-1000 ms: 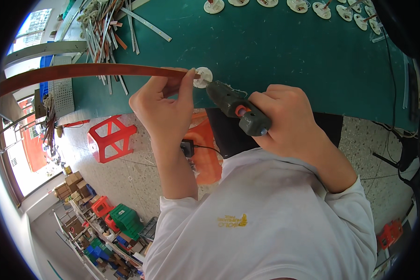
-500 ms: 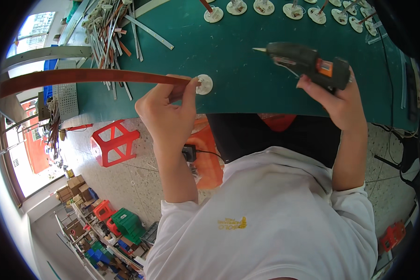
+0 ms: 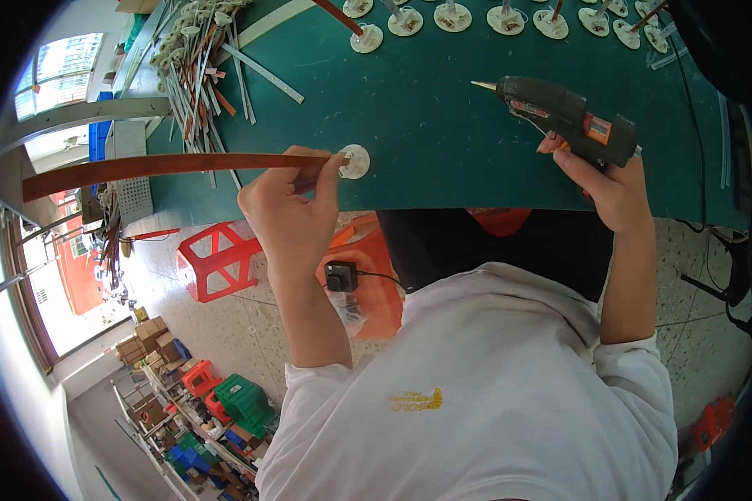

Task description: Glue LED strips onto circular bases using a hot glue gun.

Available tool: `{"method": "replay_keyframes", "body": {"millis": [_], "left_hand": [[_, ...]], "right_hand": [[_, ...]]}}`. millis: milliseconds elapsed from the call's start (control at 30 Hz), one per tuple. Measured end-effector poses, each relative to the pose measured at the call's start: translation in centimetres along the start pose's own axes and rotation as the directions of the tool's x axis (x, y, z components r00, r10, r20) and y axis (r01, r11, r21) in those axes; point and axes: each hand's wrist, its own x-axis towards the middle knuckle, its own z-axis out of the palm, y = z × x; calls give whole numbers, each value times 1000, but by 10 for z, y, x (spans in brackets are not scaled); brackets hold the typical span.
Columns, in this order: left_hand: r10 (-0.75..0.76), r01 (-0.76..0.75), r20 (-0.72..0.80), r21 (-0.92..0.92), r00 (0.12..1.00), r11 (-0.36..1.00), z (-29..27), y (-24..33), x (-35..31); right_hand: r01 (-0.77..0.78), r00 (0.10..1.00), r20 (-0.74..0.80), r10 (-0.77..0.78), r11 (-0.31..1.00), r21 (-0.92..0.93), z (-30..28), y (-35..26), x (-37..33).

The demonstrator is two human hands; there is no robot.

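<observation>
My left hand point(image 3: 288, 188) pinches a long flat reddish-brown strip point(image 3: 167, 164) close to its right end, and the strip reaches out leftward past the table's edge. A round white disc point(image 3: 356, 162) is at the strip's right end, by my fingertips; whether the two are joined I cannot tell. To the right, my right hand point(image 3: 606, 179) is closed round the handle of a black glue gun point(image 3: 556, 113) with an orange patch. Its nozzle points left, well apart from the disc.
Several white discs with upright strips point(image 3: 453, 18) stand along the far edge of the green table point(image 3: 418, 100). A heap of loose strips point(image 3: 196, 79) lies at the far left. A dark cable point(image 3: 700, 159) runs down the right side. Below are a red stool point(image 3: 217, 263) and a black adapter point(image 3: 341, 275).
The glue gun and my right hand have moved slightly right and nearer to me. My left hand, the strip and the disc have shifted a little left and nearer in the view.
</observation>
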Motion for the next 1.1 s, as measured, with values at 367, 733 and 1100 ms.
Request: {"method": "replay_keyframes", "body": {"millis": [367, 733, 1100], "left_hand": [[32, -36, -184, -18, 982, 999, -13, -26, 72], [143, -116, -114, 210, 983, 971, 40, -54, 204], [248, -227, -147, 145, 958, 963, 68, -49, 248]], "right_hand": [[-106, 994, 0, 106, 988, 111, 2, 15, -10], [-32, 991, 125, 40, 997, -65, -8, 5, -1], [3, 997, 71, 3, 997, -75, -5, -7, 6]]}}
